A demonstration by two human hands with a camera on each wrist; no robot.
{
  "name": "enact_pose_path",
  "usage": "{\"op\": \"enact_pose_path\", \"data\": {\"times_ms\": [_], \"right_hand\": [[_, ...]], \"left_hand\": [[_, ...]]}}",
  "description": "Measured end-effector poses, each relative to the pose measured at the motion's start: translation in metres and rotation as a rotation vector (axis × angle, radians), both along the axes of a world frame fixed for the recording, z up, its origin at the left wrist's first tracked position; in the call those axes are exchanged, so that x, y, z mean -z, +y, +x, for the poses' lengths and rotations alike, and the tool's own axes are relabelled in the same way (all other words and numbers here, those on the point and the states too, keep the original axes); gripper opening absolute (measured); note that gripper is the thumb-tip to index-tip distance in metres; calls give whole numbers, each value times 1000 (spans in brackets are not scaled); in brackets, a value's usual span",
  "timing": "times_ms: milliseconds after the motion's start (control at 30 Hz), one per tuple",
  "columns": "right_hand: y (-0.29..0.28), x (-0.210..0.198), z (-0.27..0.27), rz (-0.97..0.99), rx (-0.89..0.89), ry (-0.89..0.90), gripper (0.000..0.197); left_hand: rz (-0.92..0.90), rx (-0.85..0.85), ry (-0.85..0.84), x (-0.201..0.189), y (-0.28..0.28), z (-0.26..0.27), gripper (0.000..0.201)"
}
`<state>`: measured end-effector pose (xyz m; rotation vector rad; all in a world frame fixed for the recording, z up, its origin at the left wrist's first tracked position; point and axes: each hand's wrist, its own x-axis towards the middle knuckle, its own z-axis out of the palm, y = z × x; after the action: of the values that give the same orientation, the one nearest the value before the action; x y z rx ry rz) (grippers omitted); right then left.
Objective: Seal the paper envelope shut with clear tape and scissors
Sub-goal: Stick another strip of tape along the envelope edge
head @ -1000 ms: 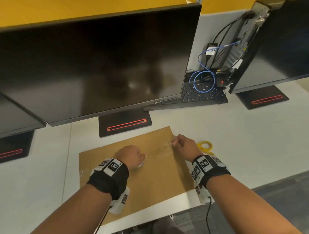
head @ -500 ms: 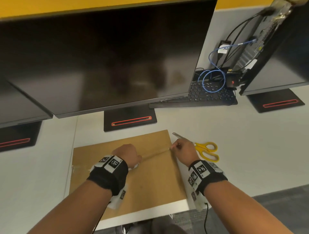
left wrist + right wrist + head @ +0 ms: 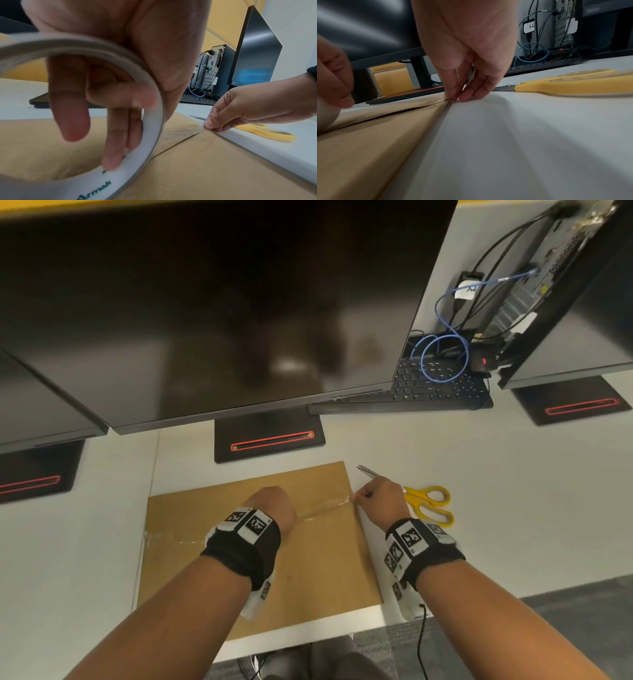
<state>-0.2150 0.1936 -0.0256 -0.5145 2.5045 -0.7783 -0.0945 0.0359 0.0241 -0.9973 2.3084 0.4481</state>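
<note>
A brown paper envelope (image 3: 308,570) lies flat on the white desk. My left hand (image 3: 274,508) grips a roll of clear tape (image 3: 150,142), fingers through its core, over the envelope's middle. A stretched strip of clear tape (image 3: 325,506) runs from the roll to my right hand (image 3: 376,499), which pinches the strip's end at the envelope's right edge (image 3: 447,100). An earlier tape strip (image 3: 171,539) lies along the flap at the left. Yellow-handled scissors (image 3: 428,505) lie on the desk just right of my right hand, blades pointing away from me.
A large dark monitor (image 3: 205,302) on a black stand (image 3: 269,436) looms just behind the envelope. A keyboard (image 3: 428,392), blue cable (image 3: 442,357) and a second monitor (image 3: 582,302) stand at the back right. The desk's front edge (image 3: 301,642) runs under the envelope.
My right hand has drawn the tape end rightward to the envelope's right edge, lengthening the strip. The head view shifted, and the scissors now show fully.
</note>
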Motion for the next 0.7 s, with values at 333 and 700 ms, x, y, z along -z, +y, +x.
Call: {"op": "enact_pose_path", "data": {"times_ms": [333, 700], "right_hand": [[2, 1, 9, -184, 14, 61, 10], [10, 1, 11, -290, -183, 181, 10]], "left_hand": [[80, -53, 9, 1, -6, 2, 17], [142, -20, -30, 5, -7, 0, 18]]}}
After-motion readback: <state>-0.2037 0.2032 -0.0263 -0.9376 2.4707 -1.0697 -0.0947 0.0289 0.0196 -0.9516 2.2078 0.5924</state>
